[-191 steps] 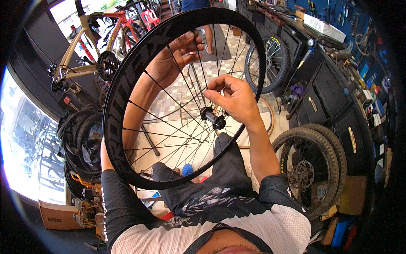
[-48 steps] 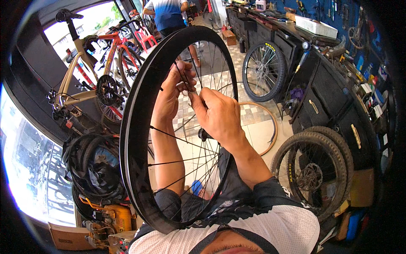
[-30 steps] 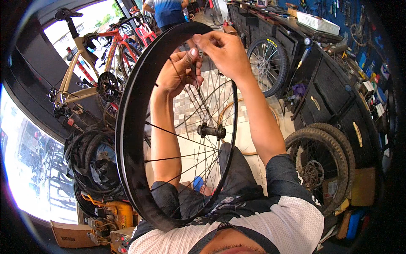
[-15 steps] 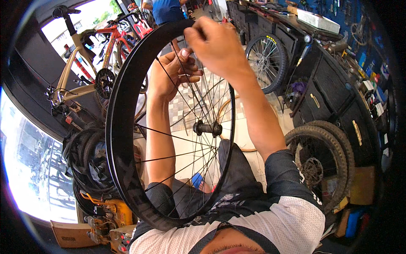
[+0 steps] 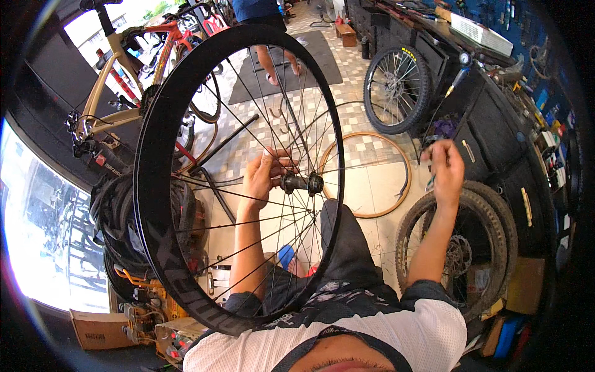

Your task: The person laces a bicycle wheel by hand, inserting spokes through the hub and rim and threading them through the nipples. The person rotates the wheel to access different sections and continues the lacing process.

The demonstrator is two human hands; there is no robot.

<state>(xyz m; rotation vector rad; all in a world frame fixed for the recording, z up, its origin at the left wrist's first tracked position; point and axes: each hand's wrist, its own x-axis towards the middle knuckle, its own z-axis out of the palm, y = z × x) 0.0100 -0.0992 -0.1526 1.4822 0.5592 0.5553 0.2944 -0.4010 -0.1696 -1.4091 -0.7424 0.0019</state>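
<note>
A black deep-rimmed bicycle wheel (image 5: 155, 164) stands tilted in front of me, its lower rim against my lap and torso and no tyre on it. Thin black spokes run to its black hub (image 5: 300, 183). My left hand (image 5: 256, 178) is among the spokes just left of the hub, thumb and fingers drawn together; whatever they pinch is too small to make out. Off the wheel to the right, my right hand (image 5: 447, 170) is raised with fingers curled in, near the drawers. Its grip is partly hidden, and I cannot make out what is in it.
A tan-edged tyre (image 5: 385, 215) lies on the tiled floor. Knobby wheels (image 5: 407, 248) lean at the right by black drawers (image 5: 496, 146); another wheel (image 5: 374, 99) stands farther back. Bicycles (image 5: 99, 99) line the left. A person (image 5: 263, 12) stands on a grey mat (image 5: 325, 59).
My right hand has left the top of the rim and swung down to the right. My left hand has moved down from the upper spokes to beside the hub. The wheel has shifted slightly left.
</note>
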